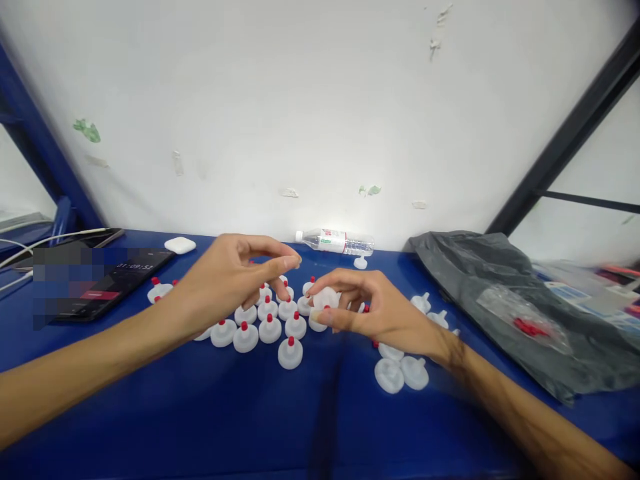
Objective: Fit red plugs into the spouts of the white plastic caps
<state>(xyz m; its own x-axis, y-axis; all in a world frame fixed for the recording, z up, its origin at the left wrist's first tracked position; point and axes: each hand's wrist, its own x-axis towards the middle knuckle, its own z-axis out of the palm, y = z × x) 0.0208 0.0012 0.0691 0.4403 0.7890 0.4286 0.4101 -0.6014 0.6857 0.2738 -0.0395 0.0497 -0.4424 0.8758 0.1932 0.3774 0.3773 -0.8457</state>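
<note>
Wall: a white wall rose along the back edge of the blue desk, between one blue post at left and one black post at right.
Back edge: one clear bottle lay on its side there, a single plain cap just in front of it.
Left edge: one phone lay lit, reading 01:09:52; one rounded white case sat near its far end, and at least two white cables crossed the back-left corner.
Right edge: one grey bag sprawled there, with one clear pouch of red pieces on top, too bunched to count.
Red-tipped caps: at least twelve stood clustered mid-desk, tips up.
Plain caps: at least five lay toward the right edge.
In the way: the left hand and the right forearm covered parts of both groups, so full totals could not be told.
Left grip: thumb and forefinger tips hung close together above the cluster; whether anything small was between them could not be told.
Right grip: the right hand pinched one held cap between thumb and fingers, over the cluster's right side.
</note>
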